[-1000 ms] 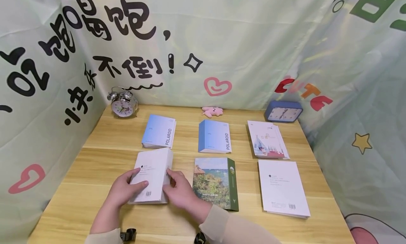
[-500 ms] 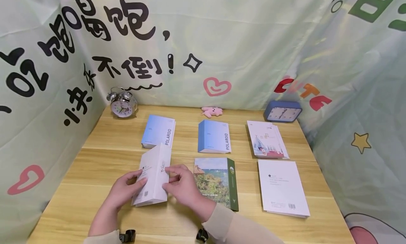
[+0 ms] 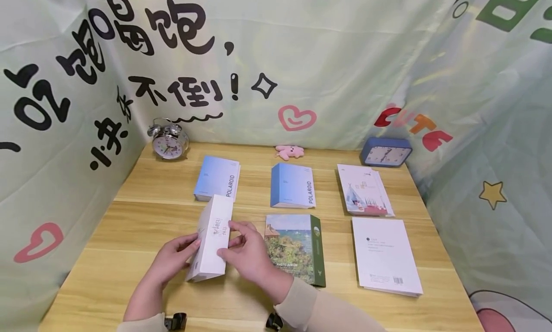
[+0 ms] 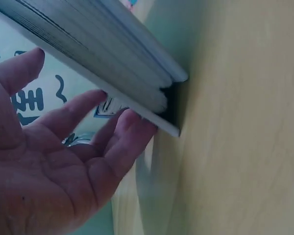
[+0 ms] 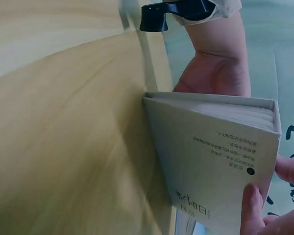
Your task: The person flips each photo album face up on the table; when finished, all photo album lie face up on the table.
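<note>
A thick white photo album stands tilted on its bottom edge at the left front of the table, spine facing right. My right hand pinches it near the spine, the thumb on the printed cover and a finger on the far side. On the left, my left hand touches the opposite cover with spread fingertips; in the left wrist view its palm stays apart from the album. Close on the right lies a photo album with a painted landscape cover.
Two blue POLAROID albums and an illustrated one form the back row. Another white album lies at right front. A silver alarm clock, a pink toy and a blue clock line the table's rear edge.
The white album has turned from lying flat, back cover up, to standing tilted with its spine in view. Both hands have kept contact with it; the other albums have stayed put.
</note>
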`<control>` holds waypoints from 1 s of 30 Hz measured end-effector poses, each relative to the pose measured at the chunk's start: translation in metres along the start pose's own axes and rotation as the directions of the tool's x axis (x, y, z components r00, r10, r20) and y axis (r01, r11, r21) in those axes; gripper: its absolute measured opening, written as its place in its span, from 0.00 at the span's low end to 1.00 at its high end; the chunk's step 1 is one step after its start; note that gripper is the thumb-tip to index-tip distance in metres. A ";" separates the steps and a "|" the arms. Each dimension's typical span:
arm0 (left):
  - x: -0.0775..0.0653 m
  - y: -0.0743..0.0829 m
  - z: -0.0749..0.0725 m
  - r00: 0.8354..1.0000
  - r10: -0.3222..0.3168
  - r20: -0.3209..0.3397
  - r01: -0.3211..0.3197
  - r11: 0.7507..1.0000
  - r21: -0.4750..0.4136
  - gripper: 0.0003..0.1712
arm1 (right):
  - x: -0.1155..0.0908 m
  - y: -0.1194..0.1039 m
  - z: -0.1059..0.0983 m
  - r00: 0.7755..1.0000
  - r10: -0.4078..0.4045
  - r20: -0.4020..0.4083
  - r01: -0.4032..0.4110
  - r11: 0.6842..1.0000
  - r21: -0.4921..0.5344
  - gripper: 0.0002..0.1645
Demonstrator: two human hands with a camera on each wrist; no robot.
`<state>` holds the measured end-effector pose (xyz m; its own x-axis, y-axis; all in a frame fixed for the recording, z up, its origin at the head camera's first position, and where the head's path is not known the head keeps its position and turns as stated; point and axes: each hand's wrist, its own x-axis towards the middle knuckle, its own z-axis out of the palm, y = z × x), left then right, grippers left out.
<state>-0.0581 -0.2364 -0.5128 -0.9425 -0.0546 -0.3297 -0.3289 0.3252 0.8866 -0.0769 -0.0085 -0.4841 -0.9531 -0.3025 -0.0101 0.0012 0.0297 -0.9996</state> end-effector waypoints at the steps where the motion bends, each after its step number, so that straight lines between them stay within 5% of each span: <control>1: 0.000 0.000 0.000 1.000 0.004 -0.002 -0.004 1.000 -0.023 0.33 | 0.000 0.001 0.000 1.000 0.005 0.001 -0.005 1.000 0.011 0.41; 10: -0.006 0.014 0.006 0.995 0.089 -0.052 -0.096 0.982 -0.160 0.26 | 0.002 0.001 0.000 1.000 0.011 0.004 -0.011 0.998 0.054 0.33; 21: -0.013 0.030 0.013 0.970 0.229 -0.080 -0.242 0.933 -0.268 0.25 | 0.003 -0.002 0.000 1.000 0.005 -0.016 -0.004 0.997 0.077 0.27; 30: -0.013 0.031 0.016 0.962 0.247 -0.115 -0.271 0.915 -0.300 0.26 | 0.003 0.002 0.004 0.999 -0.008 -0.032 0.010 0.998 0.067 0.23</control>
<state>-0.0547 -0.2106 -0.4866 -0.9949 -0.0809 -0.0606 -0.0631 0.0286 0.9976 -0.0782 -0.0129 -0.4867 -0.9622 -0.2722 -0.0009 0.0116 -0.0375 -0.9992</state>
